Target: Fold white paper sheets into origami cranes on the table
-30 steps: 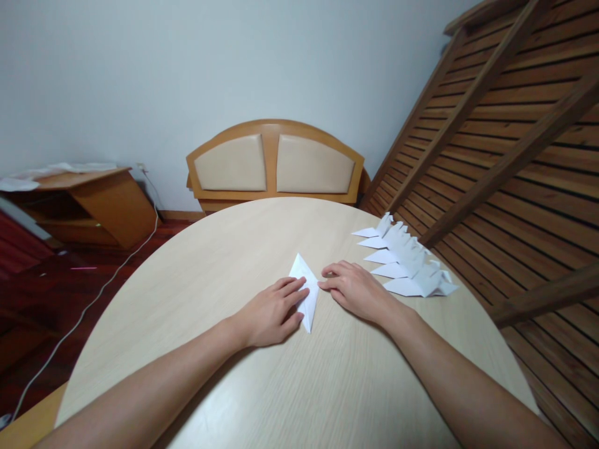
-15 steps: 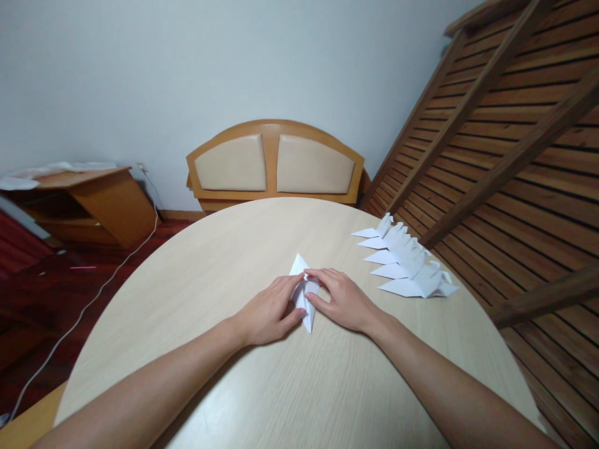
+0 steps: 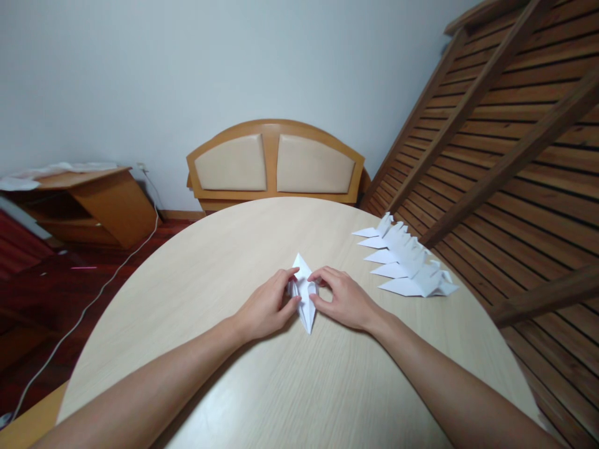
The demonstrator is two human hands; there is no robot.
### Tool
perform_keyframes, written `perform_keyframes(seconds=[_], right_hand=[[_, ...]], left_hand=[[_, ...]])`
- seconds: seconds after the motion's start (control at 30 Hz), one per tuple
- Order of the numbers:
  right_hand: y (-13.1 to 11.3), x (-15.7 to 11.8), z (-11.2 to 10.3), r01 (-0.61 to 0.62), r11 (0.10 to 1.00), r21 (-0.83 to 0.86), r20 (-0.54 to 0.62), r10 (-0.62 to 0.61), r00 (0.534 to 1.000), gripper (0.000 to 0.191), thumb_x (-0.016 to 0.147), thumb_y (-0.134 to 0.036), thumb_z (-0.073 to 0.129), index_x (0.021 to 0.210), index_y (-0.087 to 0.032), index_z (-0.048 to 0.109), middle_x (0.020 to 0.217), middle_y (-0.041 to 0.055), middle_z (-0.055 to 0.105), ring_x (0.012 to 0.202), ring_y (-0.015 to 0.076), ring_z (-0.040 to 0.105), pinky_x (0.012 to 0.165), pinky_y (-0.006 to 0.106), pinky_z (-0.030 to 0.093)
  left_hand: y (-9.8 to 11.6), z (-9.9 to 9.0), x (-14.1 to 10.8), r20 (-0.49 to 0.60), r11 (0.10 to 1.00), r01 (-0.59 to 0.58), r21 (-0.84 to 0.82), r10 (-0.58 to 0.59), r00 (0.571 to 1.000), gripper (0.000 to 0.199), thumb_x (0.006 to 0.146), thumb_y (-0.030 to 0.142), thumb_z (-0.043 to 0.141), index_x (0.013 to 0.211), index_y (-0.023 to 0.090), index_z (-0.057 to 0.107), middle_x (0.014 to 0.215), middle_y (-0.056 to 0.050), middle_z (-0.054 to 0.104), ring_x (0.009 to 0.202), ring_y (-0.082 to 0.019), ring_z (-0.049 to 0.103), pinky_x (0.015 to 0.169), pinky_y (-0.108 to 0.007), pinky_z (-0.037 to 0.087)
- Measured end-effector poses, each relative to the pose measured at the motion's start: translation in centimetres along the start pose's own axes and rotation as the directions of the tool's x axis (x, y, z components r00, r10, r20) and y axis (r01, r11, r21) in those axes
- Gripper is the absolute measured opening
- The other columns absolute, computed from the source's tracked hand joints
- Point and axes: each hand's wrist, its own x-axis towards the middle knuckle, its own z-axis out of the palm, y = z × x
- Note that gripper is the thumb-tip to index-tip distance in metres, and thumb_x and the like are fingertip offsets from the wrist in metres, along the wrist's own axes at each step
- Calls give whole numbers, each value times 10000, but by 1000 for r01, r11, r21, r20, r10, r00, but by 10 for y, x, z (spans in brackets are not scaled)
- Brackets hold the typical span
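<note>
A folded sheet of white paper (image 3: 305, 305), shaped like a long narrow diamond, lies on the round table with one point away from me and one toward me. My left hand (image 3: 269, 304) grips its left side, thumb and fingers curled at the edge. On the opposite edge, my right hand (image 3: 344, 299) pinches the paper between thumb and index finger. Creased flaps stand up slightly along both sides, and the middle of the paper shows between the hands. To the right sits a row of several folded white paper figures (image 3: 405, 259) with pointed ends.
The pale round table (image 3: 187, 293) fills the foreground. Behind it stands a wooden headboard (image 3: 271, 128) with two cream panels. Wooden slats (image 3: 491, 156) lean along the right. A low wooden cabinet (image 3: 116, 209) and a white cable (image 3: 96, 299) are at the left.
My hands have drawn apart from the paper's centre toward its two edges. The middle of the paper now shows more openly, with its side flaps spread outward. The row of figures is unmoved.
</note>
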Motion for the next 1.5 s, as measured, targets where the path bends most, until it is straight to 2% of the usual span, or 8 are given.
perform_keyframes(seconds=[0.13, 0.4, 0.7, 0.97, 1.1, 1.23, 1.4, 1.5], right_hand=[[2, -2, -4, 32, 999, -36, 44, -30, 999, 338, 787, -109, 622, 1112, -201, 643, 1074, 57, 704, 987, 223, 636, 911, 380, 449], [5, -4, -10, 84, 985, -149, 75, -73, 995, 186, 774, -92, 620, 902, -213, 682, 963, 39, 724, 962, 229, 637, 901, 383, 413], [8, -4, -14, 33, 990, -138, 45, -27, 999, 108, 831, -120, 579, 886, -201, 626, 903, 21, 733, 849, 199, 664, 873, 358, 418], [7, -4, -14, -48, 996, -79, 1, 48, 999, 91, 876, -136, 530, 922, -210, 557, 869, 15, 695, 793, 184, 638, 741, 300, 429], [6, -3, -9, -34, 996, -80, -6, 34, 999, 112, 881, -171, 569, 983, -214, 581, 920, 27, 702, 859, 196, 654, 780, 305, 436], [1, -1, -3, -68, 982, -175, -4, 69, 998, 96, 949, -236, 529, 903, -211, 609, 834, 33, 690, 799, 198, 645, 729, 296, 415], [-5, -1, -1, -122, 962, -245, -43, 115, 992, 229, 981, -283, 494, 767, -206, 519, 684, 11, 617, 644, 170, 584, 614, 275, 345], [-6, -1, -2, -130, 961, -243, -49, 122, 991, 235, 980, -279, 494, 756, -209, 498, 662, 0, 600, 614, 158, 563, 596, 269, 331]], left_hand=[[-2, -1, 0, 20, 999, -38, 14, 38, 999, 513, 927, 231, 510, 1412, 152, 363, 1292, -156, 591, 1105, -254, 603, 980, -438, 495], [-9, -1, -2, 37, 988, -116, 98, 113, 993, 645, 836, 155, 539, 1445, 172, 327, 1298, -151, 616, 1144, -273, 616, 975, -436, 504], [-8, -3, -2, 47, 989, -58, 136, 52, 998, 647, 809, 143, 543, 1428, 163, 355, 1287, -131, 640, 1103, -261, 647, 927, -403, 531], [-6, -3, 1, -13, 996, 31, 82, -30, 999, 432, 921, 182, 468, 1353, 168, 492, 1205, -107, 695, 1069, -231, 673, 914, -381, 534], [-1, -4, 2, -17, 994, 27, 109, -25, 1000, 364, 949, 195, 429, 1279, 167, 579, 1161, -112, 711, 1015, -234, 683, 871, -379, 534], [1, -1, 3, -50, 997, 37, 72, -33, 998, 316, 942, 197, 447, 1241, 180, 548, 1137, -106, 710, 963, -221, 683, 836, -363, 518], [1, 0, 2, -102, 995, 103, 5, -102, 990, 156, 966, 311, 469, 1070, 194, 466, 859, -51, 689, 697, -185, 620, 655, -312, 457], [2, -2, 2, -99, 993, 110, -52, -115, 988, 175, 1011, 364, 391, 980, 208, 466, 829, -35, 672, 685, -174, 590, 655, -306, 433]])
